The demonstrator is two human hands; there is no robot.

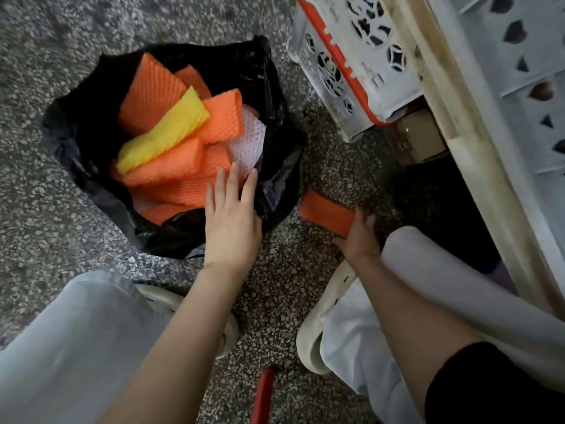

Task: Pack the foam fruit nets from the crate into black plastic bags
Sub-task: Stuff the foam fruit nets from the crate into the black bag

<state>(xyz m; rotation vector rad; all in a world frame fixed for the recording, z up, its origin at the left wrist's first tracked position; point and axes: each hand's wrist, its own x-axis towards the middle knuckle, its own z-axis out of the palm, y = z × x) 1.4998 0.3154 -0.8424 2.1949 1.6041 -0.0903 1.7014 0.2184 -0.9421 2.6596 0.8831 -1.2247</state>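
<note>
Forearms reach forward between the knees. Left hand: grip spread, fingers straight on the black bag near rim. Right hand: grip curled round one orange foam net, close to the floor, just right of the bag. Bag holds orange, yellow and white nets. Crate lies beyond.

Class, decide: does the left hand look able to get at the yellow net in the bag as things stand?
Probably yes: the left hand is at the rim of the open black bag, and the yellow net lies uncovered on top.
</note>
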